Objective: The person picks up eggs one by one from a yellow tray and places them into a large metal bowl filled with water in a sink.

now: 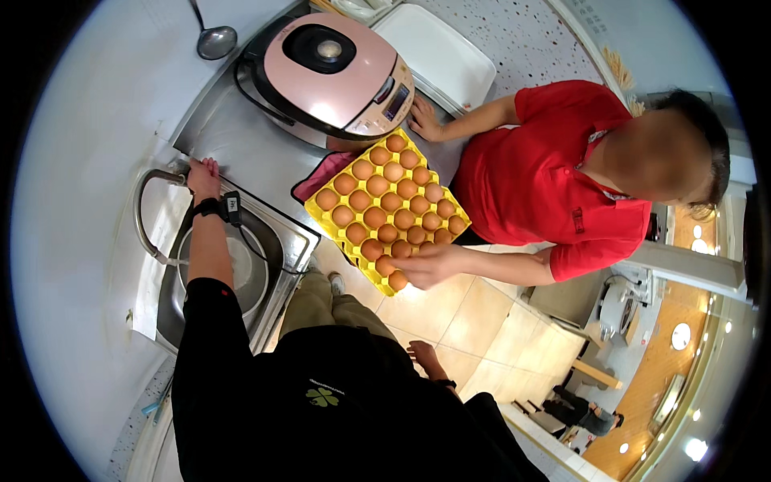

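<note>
My left hand (205, 176) is at the base of the curved metal faucet (143, 211), its fingers partly hidden; water seems to run from the spout into a round metal basin (247, 271) in the sink. Low beside my body hangs my right hand (425, 355), apparently holding nothing. A yellow egg tray (335, 232) full of brown eggs (374, 217) lies at the counter's edge, partly over the floor. A person in a red shirt (542, 175) reaches one hand to the tray's near corner and rests the other by the pink rice cooker (331, 66).
A dark pink cloth (325, 175) lies partly under the egg tray. Behind the rice cooker is a white tray (440, 54). A metal ladle (215, 42) hangs on the wall. Another person (587, 413) is far off at lower right, beyond the tiled floor (476, 313).
</note>
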Action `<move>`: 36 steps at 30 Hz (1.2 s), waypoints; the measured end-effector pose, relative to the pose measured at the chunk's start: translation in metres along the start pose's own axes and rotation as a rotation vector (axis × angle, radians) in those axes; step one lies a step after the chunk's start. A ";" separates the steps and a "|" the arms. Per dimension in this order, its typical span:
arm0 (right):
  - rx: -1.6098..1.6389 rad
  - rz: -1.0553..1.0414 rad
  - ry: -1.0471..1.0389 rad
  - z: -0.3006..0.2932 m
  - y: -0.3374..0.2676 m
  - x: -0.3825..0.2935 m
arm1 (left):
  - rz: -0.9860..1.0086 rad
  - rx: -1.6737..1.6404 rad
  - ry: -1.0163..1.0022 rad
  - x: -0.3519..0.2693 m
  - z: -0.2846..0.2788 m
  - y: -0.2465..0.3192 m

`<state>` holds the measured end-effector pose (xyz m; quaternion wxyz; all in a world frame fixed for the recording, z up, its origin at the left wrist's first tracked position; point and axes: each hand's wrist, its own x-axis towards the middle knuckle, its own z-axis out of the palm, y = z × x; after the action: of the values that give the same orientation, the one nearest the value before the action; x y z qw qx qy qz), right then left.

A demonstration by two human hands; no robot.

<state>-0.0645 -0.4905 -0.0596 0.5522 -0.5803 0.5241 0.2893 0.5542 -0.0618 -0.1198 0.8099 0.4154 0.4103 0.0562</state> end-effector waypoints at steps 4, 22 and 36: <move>-0.021 0.019 0.042 0.010 -0.017 -0.003 | 0.018 -0.035 -0.044 0.021 -0.005 0.006; -0.266 -0.544 0.119 0.029 -0.118 -0.021 | 0.349 0.422 -0.592 -0.187 0.018 -0.007; -0.322 -0.552 -0.006 0.008 -0.110 -0.010 | 1.489 1.395 -1.587 -0.362 0.035 -0.092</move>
<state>0.0366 -0.4977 -0.0149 0.5125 -0.7795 0.2929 0.2096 0.3177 -0.2997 0.0489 0.2179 0.7949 -0.5663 0.0058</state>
